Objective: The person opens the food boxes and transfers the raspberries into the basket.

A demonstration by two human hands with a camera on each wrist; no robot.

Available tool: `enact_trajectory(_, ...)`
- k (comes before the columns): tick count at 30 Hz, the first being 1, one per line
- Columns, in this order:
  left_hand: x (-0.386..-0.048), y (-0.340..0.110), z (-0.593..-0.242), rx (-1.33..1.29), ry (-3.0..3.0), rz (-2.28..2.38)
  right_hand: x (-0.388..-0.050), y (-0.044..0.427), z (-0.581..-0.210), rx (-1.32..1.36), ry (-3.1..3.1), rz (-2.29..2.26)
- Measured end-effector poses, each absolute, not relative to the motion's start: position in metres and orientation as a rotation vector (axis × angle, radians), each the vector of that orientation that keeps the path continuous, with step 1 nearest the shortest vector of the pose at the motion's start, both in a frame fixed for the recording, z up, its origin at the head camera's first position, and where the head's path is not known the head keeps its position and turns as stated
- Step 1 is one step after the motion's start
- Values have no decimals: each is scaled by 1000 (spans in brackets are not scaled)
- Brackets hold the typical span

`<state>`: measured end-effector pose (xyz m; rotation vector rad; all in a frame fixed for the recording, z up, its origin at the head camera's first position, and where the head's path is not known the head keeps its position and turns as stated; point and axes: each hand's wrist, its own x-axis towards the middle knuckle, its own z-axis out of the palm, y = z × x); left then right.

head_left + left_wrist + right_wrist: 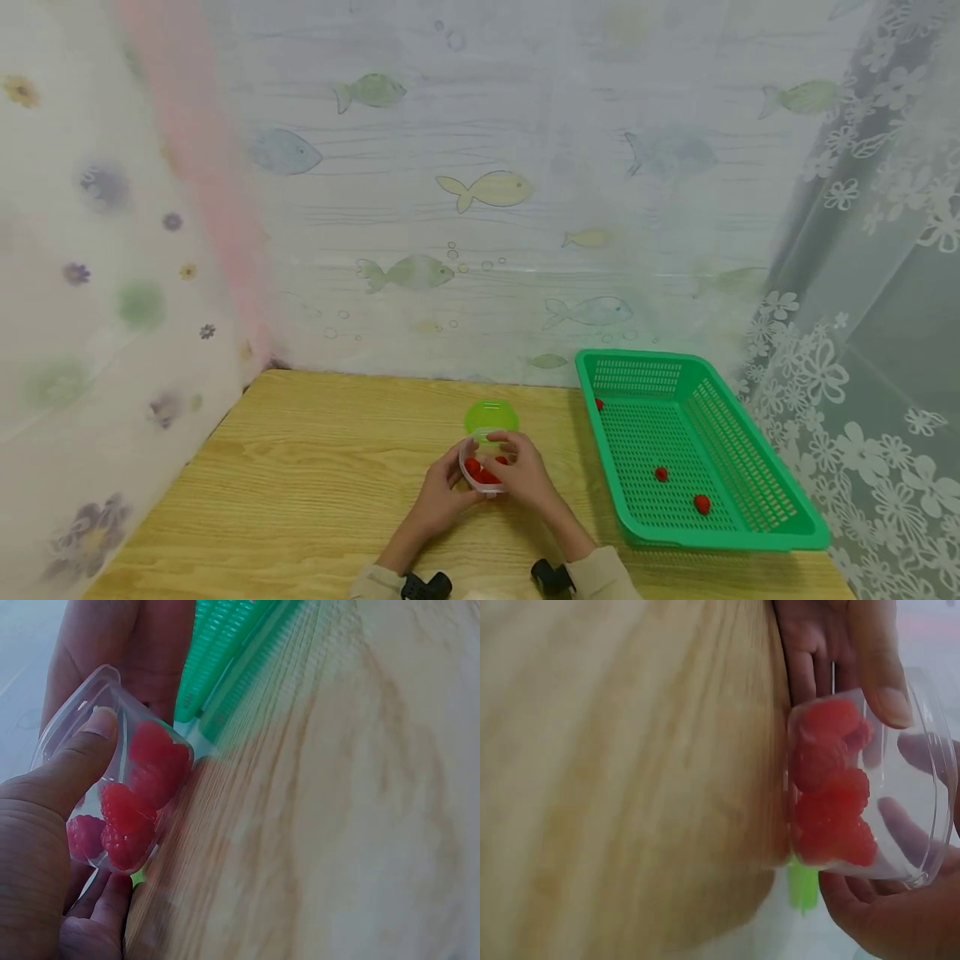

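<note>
A small clear plastic container (467, 477) with several red raspberries (832, 795) in it is held over the table, in front of a lime-green lid (491, 415). My left hand (442, 497) grips the container from the left, its thumb along the near wall in the left wrist view. From the right, my right hand (525, 475) reaches over the open top. In the right wrist view its fingertips show through the clear wall, spread apart above the raspberries (127, 821), with no berry visible between them.
A green plastic basket (611, 492) stands at the table's right side. A few loose raspberries (702, 503) lie in it. The wooden table (300, 467) backs onto a curtain (495, 250) printed with fish. Lacy curtain cloth hangs at the right.
</note>
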<state>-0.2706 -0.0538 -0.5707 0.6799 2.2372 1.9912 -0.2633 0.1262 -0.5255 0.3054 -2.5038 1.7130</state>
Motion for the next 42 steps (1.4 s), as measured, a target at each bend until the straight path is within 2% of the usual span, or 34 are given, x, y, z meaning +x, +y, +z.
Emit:
enact_trajectory(12,-270,-55,-571,746,2233,1999,-277,126,-510,488,-2854,1217)
enact_trajectory(42,-271,-54,-572,718,2236,1979,-280,127,-508,453,-2949,1141)
